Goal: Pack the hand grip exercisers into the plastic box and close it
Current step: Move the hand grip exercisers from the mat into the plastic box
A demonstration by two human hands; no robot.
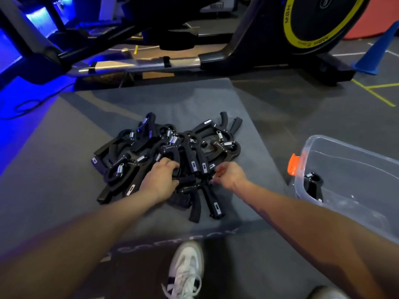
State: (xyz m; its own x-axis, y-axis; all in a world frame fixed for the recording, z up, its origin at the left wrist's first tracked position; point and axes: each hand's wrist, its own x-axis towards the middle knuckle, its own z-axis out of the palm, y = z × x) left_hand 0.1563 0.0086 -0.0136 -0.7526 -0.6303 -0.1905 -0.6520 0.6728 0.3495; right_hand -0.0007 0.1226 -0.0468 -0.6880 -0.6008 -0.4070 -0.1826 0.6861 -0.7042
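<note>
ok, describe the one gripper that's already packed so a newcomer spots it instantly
Find the clear plastic box at the right, beside the grey mat. The black hand grip exerciser stands inside it, near the orange latch. It alone is boxed; the rest lie heaped on the mat.

The tangled heap of black hand grip exercisers with steel springs (168,152) fills the middle of the grey padded tabletop (64,169), its handles interlocked, so none lies apart from its neighbours. Bare padding runs around the heap on the left, far and right sides. To the right, the clear plastic box with an orange latch (354,169) stands open at the top; one black exerciser (313,186) lies in its near-left corner, the remaining floor of the box unoccupied. Beyond the tabletop, the black exercise bike with a yellow-ringed flywheel (302,29) blocks the far edge.
</note>
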